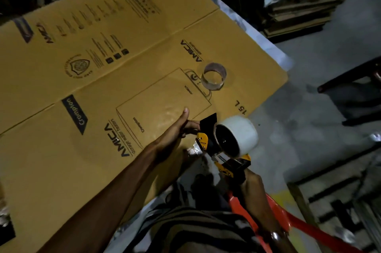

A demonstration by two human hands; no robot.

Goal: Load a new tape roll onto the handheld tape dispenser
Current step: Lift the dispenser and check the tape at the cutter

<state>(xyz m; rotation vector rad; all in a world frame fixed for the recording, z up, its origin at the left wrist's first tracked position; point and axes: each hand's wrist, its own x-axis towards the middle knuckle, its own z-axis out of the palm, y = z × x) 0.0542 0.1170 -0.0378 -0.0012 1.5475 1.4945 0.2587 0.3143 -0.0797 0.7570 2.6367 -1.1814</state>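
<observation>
The right hand (250, 180) has its grip wrapped tight around the handle of the tape dispenser (222, 155), holding it up in the air just off the near right edge of the flattened cardboard box (107, 79). The dispenser is yellow and black, with a black flap sticking up at its far end. A full tape roll (237, 135) of pale, clear tape sits on the dispenser's wheel, its open dark centre turned toward the camera. The left hand (177, 131) reaches in from the box side with fingers stretched out nearly straight; the thumb points away over the box and the fingertips touch the dispenser beside the black flap. Its grip is spread rather than pinched, though whether the fingertips nip a loose end of tape cannot be told.

On the box, farther from the person than the dispenser and well apart from it, stands an empty tape core (214, 76), a thin ring resting on its edge face with only a film of tape around it. The box lies open and flat over the surface, printed side up, covering nearly all of it. Below the right forearm, on the near side of the dispenser, runs something red-orange (288, 226); what it is cannot be told. A watch (275, 236) shows on the right wrist.
</observation>
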